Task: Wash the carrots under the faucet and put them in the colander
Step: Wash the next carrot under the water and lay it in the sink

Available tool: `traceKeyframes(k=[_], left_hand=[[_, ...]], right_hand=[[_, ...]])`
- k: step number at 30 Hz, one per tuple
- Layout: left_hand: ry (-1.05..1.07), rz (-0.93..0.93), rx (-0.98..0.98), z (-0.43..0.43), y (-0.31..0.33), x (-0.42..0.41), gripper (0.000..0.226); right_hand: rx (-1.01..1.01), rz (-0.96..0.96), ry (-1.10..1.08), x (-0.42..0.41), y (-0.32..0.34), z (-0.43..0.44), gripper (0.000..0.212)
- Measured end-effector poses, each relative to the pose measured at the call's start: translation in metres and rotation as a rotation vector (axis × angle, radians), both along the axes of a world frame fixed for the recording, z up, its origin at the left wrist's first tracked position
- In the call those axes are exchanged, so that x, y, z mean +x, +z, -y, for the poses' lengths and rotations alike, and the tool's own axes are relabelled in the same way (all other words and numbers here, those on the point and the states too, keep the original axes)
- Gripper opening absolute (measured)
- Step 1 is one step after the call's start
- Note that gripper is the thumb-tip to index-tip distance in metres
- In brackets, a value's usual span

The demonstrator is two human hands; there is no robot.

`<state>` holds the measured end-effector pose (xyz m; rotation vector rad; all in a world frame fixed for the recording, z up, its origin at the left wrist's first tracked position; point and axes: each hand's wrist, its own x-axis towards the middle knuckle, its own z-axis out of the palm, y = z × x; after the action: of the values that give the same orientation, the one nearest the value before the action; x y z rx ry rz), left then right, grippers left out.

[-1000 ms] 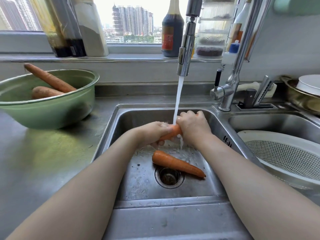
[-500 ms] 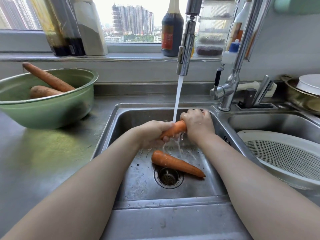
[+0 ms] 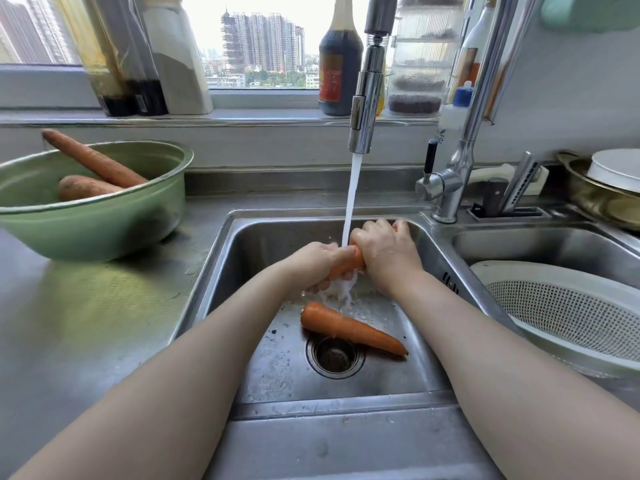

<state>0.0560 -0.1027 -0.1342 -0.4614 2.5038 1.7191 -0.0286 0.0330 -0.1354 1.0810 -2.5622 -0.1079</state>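
Gripping a carrot [image 3: 346,266] from both ends, the left hand [image 3: 318,261] and right hand [image 3: 384,252] have their fingers curled tight round it, right under the stream [image 3: 351,195] from the faucet [image 3: 367,98], above the sink [image 3: 249,271]. A 2nd carrot [image 3: 349,329] lies on the sink floor, against the drain [image 3: 335,355]. The colander [image 3: 568,313] sits in the right basin. 2 other carrots [image 3: 93,161] lean in the green bowl [image 3: 97,223] on the left counter.

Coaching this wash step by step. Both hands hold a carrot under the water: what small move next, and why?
Probably roll the carrot a little between the left hand and right hand. The stream hits only its top, in the short stretch bared between them, so the underside likely needs rinsing before it goes to the colander.
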Motion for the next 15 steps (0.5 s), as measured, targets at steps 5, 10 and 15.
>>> traceKeyframes(k=[5, 10, 15], left_hand=[[0.2, -0.024, -0.336, -0.006, 0.0, -0.01, 0.06], [-0.069, -0.038, -0.057, 0.01, -0.007, -0.001, 0.039], [-0.142, -0.02, 0.007, 0.012, -0.021, -0.001, 0.021]], right_hand=[[-0.135, 0.016, 0.026, -0.003, -0.007, 0.002, 0.024], [-0.385, 0.291, -0.186, -0.004, -0.007, 0.0, 0.079], [-0.447, 0.486, -0.211, -0.009, -0.008, -0.005, 0.082]])
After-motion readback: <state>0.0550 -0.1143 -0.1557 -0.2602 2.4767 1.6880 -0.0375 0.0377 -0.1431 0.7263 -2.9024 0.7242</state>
